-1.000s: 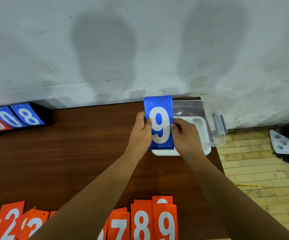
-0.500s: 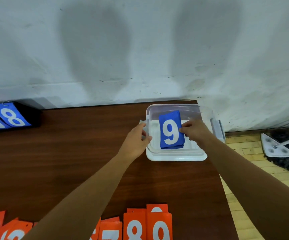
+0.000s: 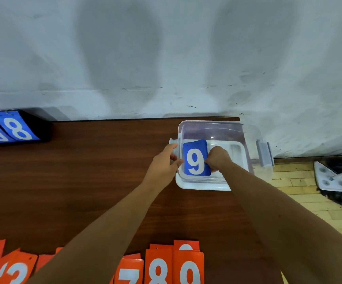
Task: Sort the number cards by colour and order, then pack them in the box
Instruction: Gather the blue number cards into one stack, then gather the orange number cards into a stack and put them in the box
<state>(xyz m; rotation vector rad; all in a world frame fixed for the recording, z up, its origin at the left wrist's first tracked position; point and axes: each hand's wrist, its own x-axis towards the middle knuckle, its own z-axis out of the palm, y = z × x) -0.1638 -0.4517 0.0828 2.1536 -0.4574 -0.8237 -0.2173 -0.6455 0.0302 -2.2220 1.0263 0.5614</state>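
A clear plastic box (image 3: 203,185) stands at the far right of the brown table. Inside it lies a stack of blue number cards (image 3: 195,158) with a white 9 on top. My right hand (image 3: 218,157) reaches into the box, its curled fingers pinching the stack's right edge. My left hand (image 3: 163,163) grips the box's left wall, thumb next to the stack's left edge. Orange number cards (image 3: 174,267) lie in a row along the near table edge; 7, 8 and 9 are readable, with 2s at the far left.
A black flip scoreboard (image 3: 12,130) showing blue 0 and 8 sits at the back left against the white wall. The table's right edge runs just past the box. A mop (image 3: 336,179) lies on the wooden floor to the right.
The blue stack, held upright above the table by both hands a second ago, has gone down into the box. My left hand has shifted from the cards to the box's left wall.
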